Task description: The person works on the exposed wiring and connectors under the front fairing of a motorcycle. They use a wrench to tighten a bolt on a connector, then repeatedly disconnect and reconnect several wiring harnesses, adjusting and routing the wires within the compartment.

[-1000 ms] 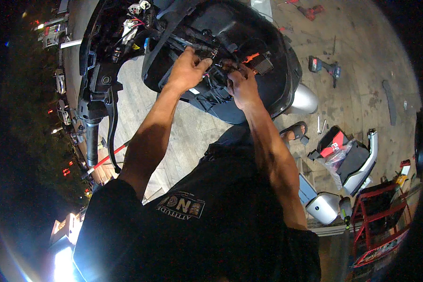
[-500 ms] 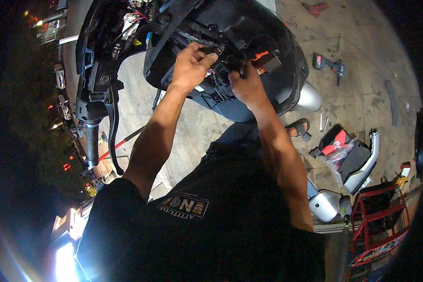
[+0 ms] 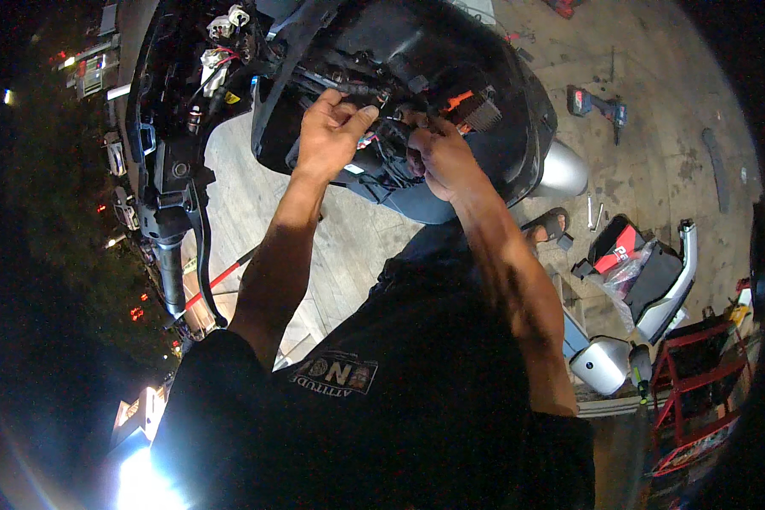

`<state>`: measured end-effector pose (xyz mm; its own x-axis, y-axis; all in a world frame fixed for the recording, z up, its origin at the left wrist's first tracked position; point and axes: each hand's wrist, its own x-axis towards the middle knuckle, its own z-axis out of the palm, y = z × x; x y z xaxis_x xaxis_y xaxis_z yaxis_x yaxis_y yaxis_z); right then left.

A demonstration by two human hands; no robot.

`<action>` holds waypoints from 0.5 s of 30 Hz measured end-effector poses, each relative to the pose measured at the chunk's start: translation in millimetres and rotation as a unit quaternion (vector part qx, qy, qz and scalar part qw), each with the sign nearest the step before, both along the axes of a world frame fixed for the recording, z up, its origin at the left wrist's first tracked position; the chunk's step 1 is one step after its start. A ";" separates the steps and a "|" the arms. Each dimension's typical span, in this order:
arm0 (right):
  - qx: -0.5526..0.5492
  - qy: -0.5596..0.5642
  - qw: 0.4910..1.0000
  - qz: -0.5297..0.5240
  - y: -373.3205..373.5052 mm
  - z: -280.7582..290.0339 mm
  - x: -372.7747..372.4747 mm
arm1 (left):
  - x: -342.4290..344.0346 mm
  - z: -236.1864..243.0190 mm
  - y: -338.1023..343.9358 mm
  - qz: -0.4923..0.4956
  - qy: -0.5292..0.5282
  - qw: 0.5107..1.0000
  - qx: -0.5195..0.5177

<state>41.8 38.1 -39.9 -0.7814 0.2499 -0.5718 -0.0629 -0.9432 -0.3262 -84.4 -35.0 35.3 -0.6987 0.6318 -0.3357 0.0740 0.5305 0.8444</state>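
Both hands reach into the open black body shell (image 3: 382,42) of a scooter. My left hand (image 3: 325,144) is closed, thumb against curled fingers, beside a dark cable (image 3: 342,83) with a small metallic end; whatever it pinches is too small to tell. To its right, my right hand (image 3: 447,161) is closed with the fingers bent inward; what it grips is hidden. Black wiring (image 3: 389,153) bunches between the hands. Just beyond my right hand sits a finned metal part (image 3: 482,115) with an orange connector (image 3: 457,101).
At left are a handlebar grip (image 3: 170,270), a brake lever (image 3: 202,246) and exposed wires (image 3: 221,58). On the floor at right lie a cordless drill (image 3: 599,108), wrenches (image 3: 594,212), body panels (image 3: 667,289) and a silver cover (image 3: 601,365). A red metal rack (image 3: 697,382) stands at lower right.
My left hand has shifted slightly left and down in the picture. My right hand has turned, its fingers now bent more toward the wiring. The view has also shifted slightly.
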 end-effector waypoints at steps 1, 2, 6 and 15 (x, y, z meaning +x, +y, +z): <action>-0.003 0.005 1.000 -0.002 -0.5 0.3 0.7 | -0.5 -0.2 -1.5 -0.007 0.004 1.000 -0.010; -0.005 0.005 1.000 0.004 0.3 1.1 1.6 | -2.2 -0.5 -1.0 -0.015 0.009 1.000 -0.018; 0.015 0.027 0.999 0.037 7.8 7.1 8.2 | 0.7 -2.4 1.0 -0.017 0.016 1.000 0.005; 0.001 0.037 0.998 0.058 13.3 1.9 11.4 | -0.8 0.6 7.0 -0.013 0.039 0.996 -0.079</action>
